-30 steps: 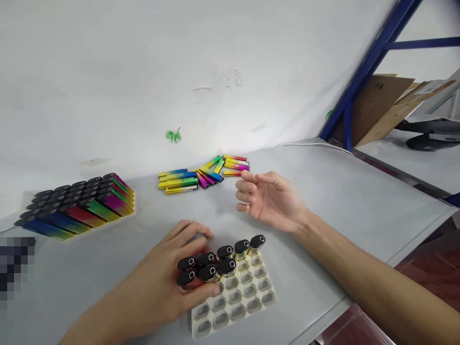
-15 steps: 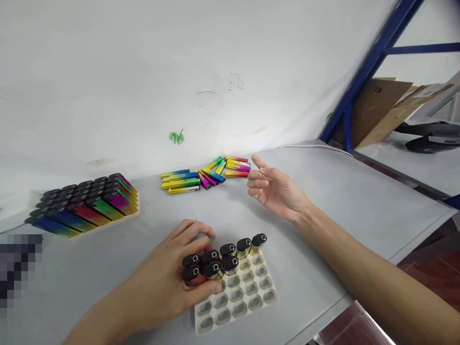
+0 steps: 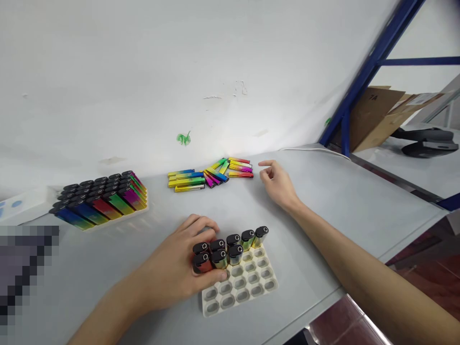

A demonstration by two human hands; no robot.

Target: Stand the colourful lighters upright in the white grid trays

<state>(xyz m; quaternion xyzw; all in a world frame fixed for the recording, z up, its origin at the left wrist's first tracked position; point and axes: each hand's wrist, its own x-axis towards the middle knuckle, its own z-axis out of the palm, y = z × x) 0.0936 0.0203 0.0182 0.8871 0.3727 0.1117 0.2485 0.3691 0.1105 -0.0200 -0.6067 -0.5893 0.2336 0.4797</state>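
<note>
My left hand (image 3: 179,263) wraps the left side of a white tray (image 3: 240,302) with oval holes. Its thumb lies in front of the black-topped devices (image 3: 219,258) standing there, and its fingers reach behind them. These devices are flat, with shiny colour-gradient bodies and a small ring on top; I cannot tell their exact kind. They fill the far row and part of the second. My right hand (image 3: 279,184) hovers beside the loose colour-gradient devices (image 3: 215,173) by the wall, apart from them. Its index finger is stretched out, the others are partly curled, and nothing shows in it.
A second tray (image 3: 124,215), packed with upright black-topped devices, stands at the left. Behind it is a white box (image 3: 27,203). The wall (image 3: 143,86) bounds the grey table (image 3: 341,206) at the back. A blue frame (image 3: 345,124) and cardboard (image 3: 375,112) are at the right.
My right hand has turned over, its palm less visible, and lies slightly right of the loose devices. My left hand stays at the tray. The whole view has shifted slightly.
</note>
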